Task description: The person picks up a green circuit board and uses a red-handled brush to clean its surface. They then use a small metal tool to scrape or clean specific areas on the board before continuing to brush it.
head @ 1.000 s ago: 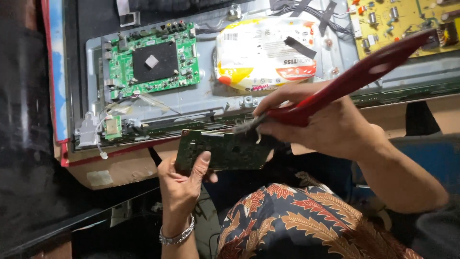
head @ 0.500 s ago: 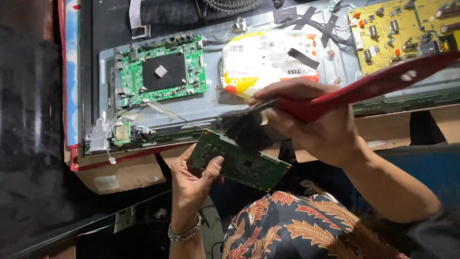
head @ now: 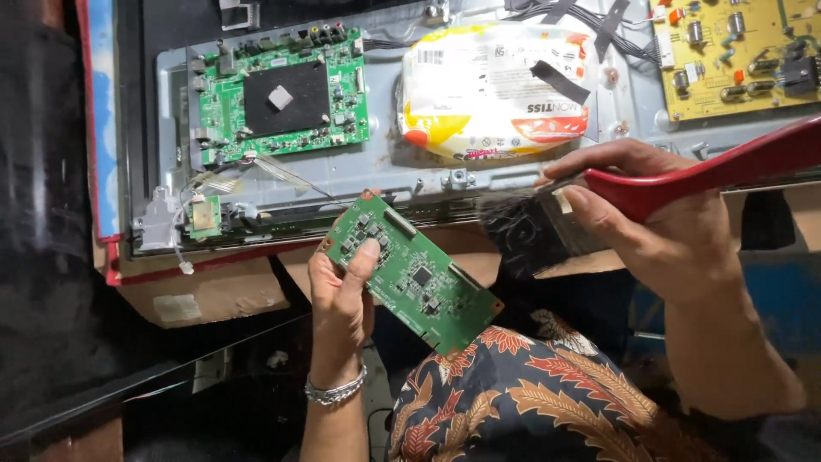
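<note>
A: Grip noted first. The left hand point(head: 340, 299) is closed on the small green circuit board point(head: 412, 272): thumb pressed on the component face near its upper left end, fingers wrapped behind. The board is held tilted in the air, above the lap and just in front of the bench edge, with nothing resting under it.

B: And the other hand?

A: The right hand point(head: 658, 227) is clamped round the red handle of a paintbrush point(head: 599, 205). The dark bristles point(head: 523, 233) are held just right of the board's upper edge. Contact cannot be confirmed; the bristles are blurred, so apart by a small gap is recorded, with that reservation.

B: Progress on the brushing?

A: Judged as mid-way at most. The board's face appears fairly free of visible dust, but the resolution is too poor for that to be settled. The back of the board is not seen, so nothing is logged for it.

B: Surroundings?

A: Beyond the hands, an opened television back panel point(head: 385, 171) is laid flat. A larger green board point(head: 282, 94) is mounted at its left, a yellow board point(head: 735, 51) at upper right, and a white and yellow plastic packet point(head: 496, 90) is lying between them. A small green module point(head: 205, 216) with thin wires is sited at the panel's lower left. Those mounted boards are not being touched. A patterned cloth point(head: 530, 402) is seen over the lap, and a metal bracelet point(head: 335, 392) on the left wrist.
</note>
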